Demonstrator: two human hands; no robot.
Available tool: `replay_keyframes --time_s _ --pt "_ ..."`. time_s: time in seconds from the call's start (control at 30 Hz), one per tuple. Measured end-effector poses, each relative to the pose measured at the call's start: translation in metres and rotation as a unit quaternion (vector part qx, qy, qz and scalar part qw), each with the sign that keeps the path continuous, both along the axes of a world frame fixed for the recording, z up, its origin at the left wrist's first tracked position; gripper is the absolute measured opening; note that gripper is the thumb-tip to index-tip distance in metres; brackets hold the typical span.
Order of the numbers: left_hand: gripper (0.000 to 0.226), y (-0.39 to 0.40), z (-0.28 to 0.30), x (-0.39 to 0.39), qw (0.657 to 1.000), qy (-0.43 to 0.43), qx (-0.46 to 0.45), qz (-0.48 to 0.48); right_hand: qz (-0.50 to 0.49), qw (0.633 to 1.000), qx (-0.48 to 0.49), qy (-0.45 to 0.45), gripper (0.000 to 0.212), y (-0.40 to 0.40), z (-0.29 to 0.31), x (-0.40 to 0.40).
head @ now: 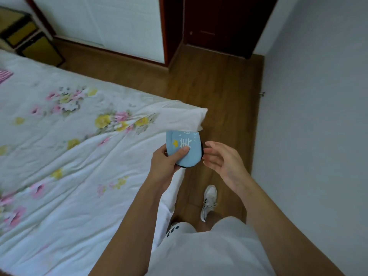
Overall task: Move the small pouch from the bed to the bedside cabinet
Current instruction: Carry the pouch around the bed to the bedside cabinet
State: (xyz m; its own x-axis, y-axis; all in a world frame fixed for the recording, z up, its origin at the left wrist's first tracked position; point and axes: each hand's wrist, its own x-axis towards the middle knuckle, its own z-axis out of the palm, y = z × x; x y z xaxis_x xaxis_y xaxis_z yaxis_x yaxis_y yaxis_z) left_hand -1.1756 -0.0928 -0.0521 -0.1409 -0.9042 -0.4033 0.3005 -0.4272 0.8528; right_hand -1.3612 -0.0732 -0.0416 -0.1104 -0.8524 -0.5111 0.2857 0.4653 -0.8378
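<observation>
A small light-blue pouch [189, 148] with white characters, a yellow mark and a dark edge is held above the bed's corner. My left hand [166, 166] grips it from below, thumb pressed on its front. My right hand [221, 158] hovers just to the right of the pouch, fingers spread, fingertips close to its dark edge; whether they touch it is unclear. The bed [69, 156] with a white floral quilt fills the left. A bedside cabinet [29, 39] with yellow drawer fronts stands at the far top left, beyond the bed.
Wooden floor [215, 86] runs between the bed and the grey wall [318, 116] on the right. A white wardrobe door [111, 22] and a dark brown door [221, 22] stand ahead. My white shoe [209, 202] is on the floor.
</observation>
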Motion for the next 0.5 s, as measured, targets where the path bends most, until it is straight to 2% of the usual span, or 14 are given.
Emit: replay_keyframes --time_s 0.13,0.3,0.5 --pt "0.037 -0.021 0.005 -0.034 0.999 -0.008 -0.007 -0.049 -0.038 0.999 -0.01 0.007 0.031 -0.003 0.001 -0.028" --pt "0.032 -0.058 0.005 -0.082 0.996 -0.025 0.008 -0.087 -0.08 0.997 -0.007 -0.005 0.031 -0.024 -0.006 -0.069" --pt "0.037 -0.122 -0.002 -0.156 0.993 -0.032 0.009 -0.109 -0.102 0.994 -0.006 -0.026 0.031 -0.08 -0.023 -0.138"
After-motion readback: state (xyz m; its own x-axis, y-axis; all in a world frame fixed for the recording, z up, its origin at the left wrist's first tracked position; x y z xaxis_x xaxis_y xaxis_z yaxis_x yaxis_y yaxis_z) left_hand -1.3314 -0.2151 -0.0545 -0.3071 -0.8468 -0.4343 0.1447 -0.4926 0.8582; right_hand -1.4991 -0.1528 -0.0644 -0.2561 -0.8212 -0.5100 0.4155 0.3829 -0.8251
